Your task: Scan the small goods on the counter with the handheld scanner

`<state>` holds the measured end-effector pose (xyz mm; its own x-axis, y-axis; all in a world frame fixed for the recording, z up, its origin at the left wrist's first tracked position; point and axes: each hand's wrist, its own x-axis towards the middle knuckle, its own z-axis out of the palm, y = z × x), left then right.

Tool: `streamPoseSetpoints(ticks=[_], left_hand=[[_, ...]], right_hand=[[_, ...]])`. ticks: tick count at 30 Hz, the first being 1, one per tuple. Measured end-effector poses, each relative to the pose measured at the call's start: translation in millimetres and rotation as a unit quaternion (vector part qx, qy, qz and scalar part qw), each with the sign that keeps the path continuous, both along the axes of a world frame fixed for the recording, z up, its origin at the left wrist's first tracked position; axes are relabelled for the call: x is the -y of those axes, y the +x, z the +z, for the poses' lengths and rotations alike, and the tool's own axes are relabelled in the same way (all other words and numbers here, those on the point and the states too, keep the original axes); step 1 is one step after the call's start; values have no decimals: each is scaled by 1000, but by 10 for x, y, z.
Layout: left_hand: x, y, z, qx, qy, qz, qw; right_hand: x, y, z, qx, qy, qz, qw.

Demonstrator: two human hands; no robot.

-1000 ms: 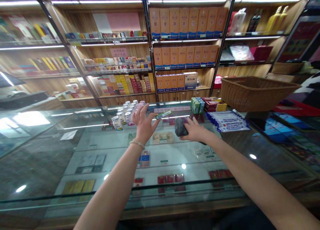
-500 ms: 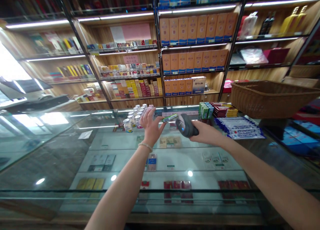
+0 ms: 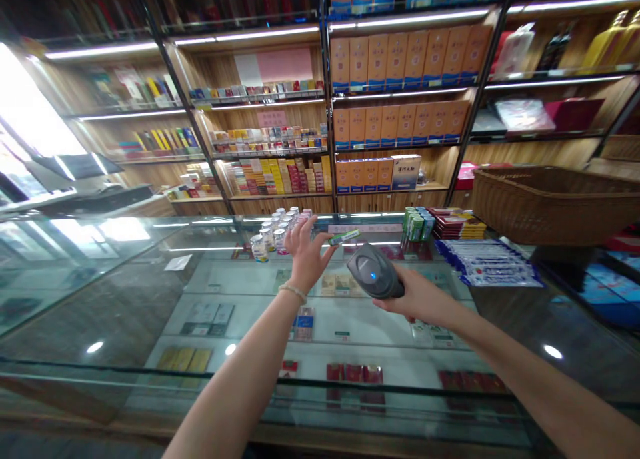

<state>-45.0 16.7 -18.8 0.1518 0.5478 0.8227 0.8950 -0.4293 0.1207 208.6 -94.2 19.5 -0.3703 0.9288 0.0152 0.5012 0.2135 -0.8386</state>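
Between thumb and finger, my left hand pinches a small green-and-white pack above the glass counter; its other fingers are raised. My right hand is wrapped round the handle of a dark grey barcode scanner, which shows a small blue light. The scanner's head is just below and right of the pack, apart from it. Behind my left hand stands a group of small white bottles with coloured labels.
Green packs, red-and-yellow packs and a row of blue-and-white packets lie at the right on the glass counter. A wicker basket stands beyond them. Shelves with orange boxes line the back wall.
The scanner in my right hand has moved down, away from the green-and-white pack, and tilted. My left hand still holds the pack at nearly the same place. The view has shifted slightly left.
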Motion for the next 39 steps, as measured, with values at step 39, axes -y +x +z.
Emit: streamPoseSetpoints(ticks=[39], left_hand=[[-61,-28,-34,1,14,-3,1000]], right_hand=[[-113,81,-103,250,233,-67,937]])
